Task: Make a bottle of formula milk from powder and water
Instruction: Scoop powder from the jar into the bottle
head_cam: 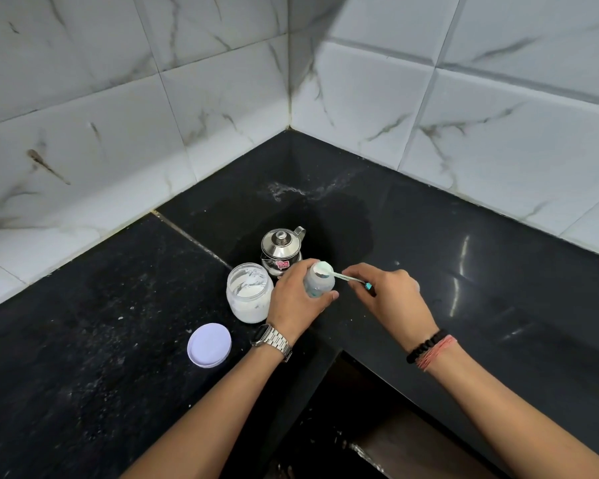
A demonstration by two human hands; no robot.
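Left hand (296,299) wraps the feeding bottle (319,280), fingers curled round its body, holding it tilted with the mouth toward the other hand, likely to steady it and give the scoop a clear way in; right hand (386,293) pinches the handle of the small scoop (343,275), whose bowl sits at the bottle's mouth carrying white powder; judged step: tipping formula in. Just outside the left hand's knuckles stands the open powder jar (249,292), kept close so each scoop travels little; its lid (209,344) lies nearer the left wrist, out of the way; beyond the gripped bottle, the steel kettle (281,248) waits lidded on the black counter (498,271), presumably holding the water.
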